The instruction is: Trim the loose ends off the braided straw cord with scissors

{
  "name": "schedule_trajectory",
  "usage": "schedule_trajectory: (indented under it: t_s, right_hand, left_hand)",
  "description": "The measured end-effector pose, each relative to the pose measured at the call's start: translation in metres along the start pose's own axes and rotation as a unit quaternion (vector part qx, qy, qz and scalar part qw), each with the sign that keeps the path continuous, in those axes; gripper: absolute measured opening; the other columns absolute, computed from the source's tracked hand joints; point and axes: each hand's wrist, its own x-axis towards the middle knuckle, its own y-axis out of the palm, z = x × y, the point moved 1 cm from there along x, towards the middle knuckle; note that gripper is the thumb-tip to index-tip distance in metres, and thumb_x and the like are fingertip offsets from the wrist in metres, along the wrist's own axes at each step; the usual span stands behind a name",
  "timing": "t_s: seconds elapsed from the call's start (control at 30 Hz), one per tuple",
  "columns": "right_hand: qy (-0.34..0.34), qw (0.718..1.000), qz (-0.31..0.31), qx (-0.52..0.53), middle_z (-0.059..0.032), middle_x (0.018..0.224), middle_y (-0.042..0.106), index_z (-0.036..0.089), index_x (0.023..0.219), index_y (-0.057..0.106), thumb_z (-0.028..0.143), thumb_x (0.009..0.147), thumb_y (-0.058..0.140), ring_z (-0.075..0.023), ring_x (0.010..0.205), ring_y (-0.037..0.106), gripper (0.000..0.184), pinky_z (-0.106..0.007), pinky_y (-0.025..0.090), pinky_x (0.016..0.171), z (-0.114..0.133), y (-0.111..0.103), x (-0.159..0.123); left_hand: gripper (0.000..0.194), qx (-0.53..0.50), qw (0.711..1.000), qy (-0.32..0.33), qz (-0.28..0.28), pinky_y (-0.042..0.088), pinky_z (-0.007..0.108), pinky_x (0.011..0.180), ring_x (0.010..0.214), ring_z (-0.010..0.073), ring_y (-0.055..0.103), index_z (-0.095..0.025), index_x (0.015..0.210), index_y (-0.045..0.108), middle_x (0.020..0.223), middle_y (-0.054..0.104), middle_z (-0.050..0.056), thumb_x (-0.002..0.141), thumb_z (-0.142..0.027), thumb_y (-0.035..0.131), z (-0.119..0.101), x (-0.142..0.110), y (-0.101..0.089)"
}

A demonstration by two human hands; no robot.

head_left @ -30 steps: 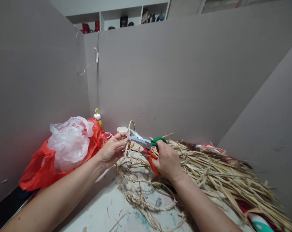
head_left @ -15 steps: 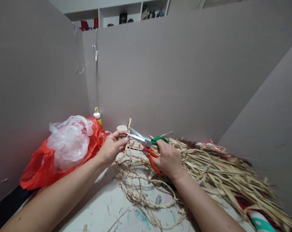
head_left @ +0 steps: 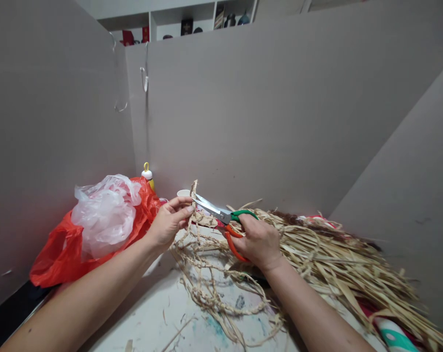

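Between the fingers and thumb of my left hand [head_left: 172,222] is a braided straw cord [head_left: 194,188], its short end sticking up above the fingertips. My right hand [head_left: 260,239] grips scissors [head_left: 223,216] with one green and one orange handle. Their blades point left and are slightly parted, with the tips at the cord just above my left fingers. Below both hands, long loops of the same braid [head_left: 224,308] lie loosely on the white, paint-stained table [head_left: 151,318].
A large bundle of dry straw strips [head_left: 334,259] covers the right side. At left sit a red plastic bag [head_left: 60,254] and a clear plastic bag [head_left: 107,215], with a yellow-and-white bottle [head_left: 147,174] behind. Grey partitions [head_left: 261,112] enclose the table. A white cup [head_left: 183,193] stands behind my left hand.
The scissor blades have come closer together, and their tips have shifted slightly right at the cord. My right hand has moved a little to the right; my left hand keeps its hold.
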Motion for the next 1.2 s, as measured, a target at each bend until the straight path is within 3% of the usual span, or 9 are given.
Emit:
schedule_trajectory:
  t_s: [0.47,0.73,0.83,0.93,1.0,1.07,1.2]
  right_hand:
    - [-0.022,0.999,-0.031,-0.015,0.0001,0.061,0.062,0.02,0.072,0.061,0.056,0.078,0.055,-0.0135,0.052,0.054,0.037,-0.026,0.029,0.053,-0.005,0.0,0.0]
    - [-0.013,1.0,-0.016,0.006,-0.0002,0.06,0.063,0.021,0.072,0.063,0.054,0.078,0.057,-0.0126,0.053,0.054,0.034,-0.025,0.03,0.054,-0.006,0.001,-0.002]
    - [0.008,1.0,-0.013,0.018,0.0001,0.055,0.059,0.021,0.066,0.059,0.056,0.078,0.056,-0.0126,0.049,0.052,0.037,-0.025,0.029,0.052,-0.006,0.003,-0.004]
    - [0.075,0.994,-0.006,0.082,0.0012,0.052,0.055,0.021,0.063,0.056,0.056,0.077,0.057,-0.0114,0.046,0.047,0.037,-0.024,0.03,0.05,-0.004,0.003,-0.004]
    - [0.149,0.974,0.003,0.171,0.0031,0.05,0.051,0.021,0.062,0.053,0.055,0.076,0.059,-0.0101,0.045,0.043,0.036,-0.023,0.031,0.048,0.0,0.002,-0.001]
    - [0.223,0.933,0.009,0.282,0.0045,0.05,0.047,0.022,0.06,0.049,0.054,0.074,0.062,-0.0094,0.046,0.04,0.037,-0.022,0.032,0.047,0.007,0.0,0.003]
    - [0.331,0.796,0.042,0.505,0.0054,0.051,0.046,0.021,0.065,0.051,0.051,0.07,0.068,-0.0098,0.046,0.042,0.034,-0.023,0.034,0.044,0.028,-0.007,0.016]
  left_hand:
    - [0.024,0.018,0.999,0.012,-0.033,0.041,0.021,0.058,0.064,0.0083,0.056,-0.017,0.088,0.071,0.078,0.065,0.002,0.065,-0.021,0.077,0.001,0.001,-0.002]
    - [0.024,0.013,0.998,0.009,-0.053,0.043,0.022,0.058,0.064,0.0094,0.057,-0.016,0.086,0.071,0.079,0.066,0.003,0.063,-0.021,0.078,-0.002,0.0,0.0]
    - [0.025,-0.001,0.999,0.008,-0.05,0.043,0.022,0.058,0.064,0.0097,0.058,-0.016,0.086,0.071,0.079,0.067,0.003,0.063,-0.02,0.078,-0.002,0.0,0.001]
    - [0.025,-0.004,0.999,0.012,-0.049,0.042,0.022,0.058,0.064,0.0095,0.058,-0.016,0.087,0.071,0.079,0.067,0.003,0.063,-0.019,0.078,-0.002,0.001,0.0]
    - [0.026,0.004,0.999,0.013,-0.049,0.041,0.021,0.057,0.063,0.009,0.057,-0.016,0.088,0.072,0.078,0.067,0.003,0.063,-0.02,0.078,0.0,0.001,0.0]
    - [0.027,0.013,0.999,0.011,-0.047,0.04,0.02,0.056,0.061,0.0084,0.056,-0.017,0.089,0.072,0.076,0.066,0.003,0.063,-0.021,0.078,0.002,0.001,0.0]
    - [0.027,0.05,0.998,0.011,-0.027,0.037,0.02,0.054,0.057,0.0067,0.05,-0.016,0.09,0.072,0.075,0.066,0.002,0.065,-0.024,0.077,0.009,-0.003,0.004]
